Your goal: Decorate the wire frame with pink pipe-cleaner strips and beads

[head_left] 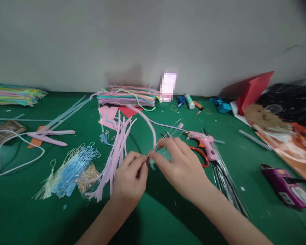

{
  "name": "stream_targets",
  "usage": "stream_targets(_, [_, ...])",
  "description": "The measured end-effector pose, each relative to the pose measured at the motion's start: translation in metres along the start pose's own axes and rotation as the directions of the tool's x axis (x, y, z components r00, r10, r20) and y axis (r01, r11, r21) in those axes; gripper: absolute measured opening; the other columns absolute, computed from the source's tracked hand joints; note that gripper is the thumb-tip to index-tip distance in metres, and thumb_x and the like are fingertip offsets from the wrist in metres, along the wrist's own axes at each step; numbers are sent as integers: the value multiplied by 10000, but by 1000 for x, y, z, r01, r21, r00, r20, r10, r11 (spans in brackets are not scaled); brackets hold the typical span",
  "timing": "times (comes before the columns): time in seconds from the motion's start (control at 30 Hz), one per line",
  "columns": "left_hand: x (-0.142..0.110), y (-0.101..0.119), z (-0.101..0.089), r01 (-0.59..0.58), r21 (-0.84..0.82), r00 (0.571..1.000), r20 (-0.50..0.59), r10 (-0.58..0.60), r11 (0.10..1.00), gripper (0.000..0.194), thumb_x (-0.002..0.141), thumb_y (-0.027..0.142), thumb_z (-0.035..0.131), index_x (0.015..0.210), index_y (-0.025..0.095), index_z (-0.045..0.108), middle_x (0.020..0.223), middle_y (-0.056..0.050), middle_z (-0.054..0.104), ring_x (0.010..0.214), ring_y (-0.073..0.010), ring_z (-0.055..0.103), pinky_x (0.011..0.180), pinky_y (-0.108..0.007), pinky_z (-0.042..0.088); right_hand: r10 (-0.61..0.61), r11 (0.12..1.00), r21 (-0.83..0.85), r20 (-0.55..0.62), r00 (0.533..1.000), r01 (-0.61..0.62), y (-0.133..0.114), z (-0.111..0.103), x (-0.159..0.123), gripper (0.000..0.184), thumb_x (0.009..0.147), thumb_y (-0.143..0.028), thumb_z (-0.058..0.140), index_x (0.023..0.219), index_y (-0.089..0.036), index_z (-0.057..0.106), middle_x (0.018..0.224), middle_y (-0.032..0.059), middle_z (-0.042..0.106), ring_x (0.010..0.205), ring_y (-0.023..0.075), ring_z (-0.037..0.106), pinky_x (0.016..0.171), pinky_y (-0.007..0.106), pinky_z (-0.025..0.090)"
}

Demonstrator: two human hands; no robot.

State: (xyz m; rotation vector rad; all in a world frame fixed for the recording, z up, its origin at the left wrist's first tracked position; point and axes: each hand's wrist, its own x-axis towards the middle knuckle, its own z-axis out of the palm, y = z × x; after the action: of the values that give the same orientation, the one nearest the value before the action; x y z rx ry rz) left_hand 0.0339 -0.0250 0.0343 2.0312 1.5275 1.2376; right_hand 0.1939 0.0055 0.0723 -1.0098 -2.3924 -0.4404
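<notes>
My left hand (130,178) and my right hand (181,166) meet above the green table (168,211), fingertips pinched together on one end of a pale pink pipe cleaner (150,126). It arcs up and back to the left from the pinch point. A thin wire seems to run through the same pinch, but it is too fine to be sure. A bundle of pink pipe cleaners (116,149) lies just left of my left hand. Red-handled scissors (202,156) and a pink glue gun (205,142) lie just right of my right hand.
Blue and pale tassels (66,170) and a bag of beads (88,178) lie left. A stack of coloured pipe cleaners (127,96) sits by the wall. Thin metal wires (224,180), a purple device (287,187) and red paper (252,90) lie right.
</notes>
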Motion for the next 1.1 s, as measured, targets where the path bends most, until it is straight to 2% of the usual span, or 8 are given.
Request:
stream_targets(0.17, [1, 3, 1, 73, -18, 997, -22, -74, 997, 197, 921, 130, 500, 952, 148, 694, 811, -46, 613, 650, -117, 612, 549, -188, 486, -29, 996, -91, -70, 997, 23, -13, -13, 0, 162, 911, -145, 561, 878, -193, 712, 1132, 73, 695, 1097, 240, 506, 909, 367, 374])
stream_targets(0.27, [0, 8, 0, 90, 19, 994, -56, -88, 996, 205, 921, 135, 502, 959, 168, 701, 827, -49, 625, 661, -121, 616, 563, -192, 485, 28, 997, -75, -28, 999, -31, -23, -14, -1, 182, 902, -110, 534, 883, -179, 701, 996, 68, 728, 1034, 228, 563, 973, 381, 352])
stream_targets(0.43, [0, 7, -2, 154, -19, 978, -139, -155, 988, 160, 899, 175, 558, 952, 198, 708, 850, -40, 631, 629, -118, 603, 573, -214, 492, 118, 992, -36, -8, 993, -119, -37, -9, -5, 181, 888, -95, 540, 980, -137, 691, 606, -3, 592, 523, 148, 488, 591, 322, 374])
stream_targets(0.5, [2, 6, -3, 259, -209, 952, -108, -285, 943, 136, 894, 220, 569, 927, 193, 698, 859, -31, 609, 559, -98, 581, 502, -212, 484, 184, 983, 15, -8, 983, -184, -39, -8, -6, 182, 892, -111, 552, 1007, -153, 687, 623, -7, 590, 509, 140, 482, 511, 314, 308])
stream_targets(0.6, [6, 5, -5, 444, -478, 875, 48, -482, 758, 146, 873, 303, 596, 872, 173, 664, 751, 6, 567, 441, -76, 533, 391, -199, 446, 241, 961, 127, 53, 969, -245, -32, -8, -4, 141, 893, -133, 565, 909, -185, 695, 718, 11, 632, 596, 134, 541, 523, 292, 311])
stream_targets(0.73, [10, 8, -6, 580, -521, 798, 208, -565, 627, 179, 844, 340, 624, 839, 161, 619, 542, 64, 503, 369, -72, 492, 354, -169, 405, 133, 984, 103, 127, 983, -147, -13, -10, 4, 164, 871, -94, 556, 836, -183, 689, 849, 48, 664, 728, 166, 550, 582, 295, 328])
stream_targets(0.9, [9, 7, -5, 550, -531, 823, 213, -526, 645, 197, 834, 360, 632, 812, 166, 603, 513, 70, 495, 339, -64, 471, 329, -156, 373, -9, 1000, 8, 158, 987, 7, -2, -8, 8, 222, 848, -37, 533, 842, -191, 692, 799, 64, 640, 736, 213, 467, 619, 336, 308])
stream_targets(1.1, [11, 10, -9, 592, -522, 799, 281, -531, 614, 197, 826, 362, 642, 814, 168, 608, 506, 73, 492, 346, -67, 476, 347, -165, 392, -68, 996, -42, 142, 988, 74, -2, -7, 10, 170, 868, -84, 564, 856, -180, 705, 814, 69, 655, 753, 220, 448, 631, 346, 295])
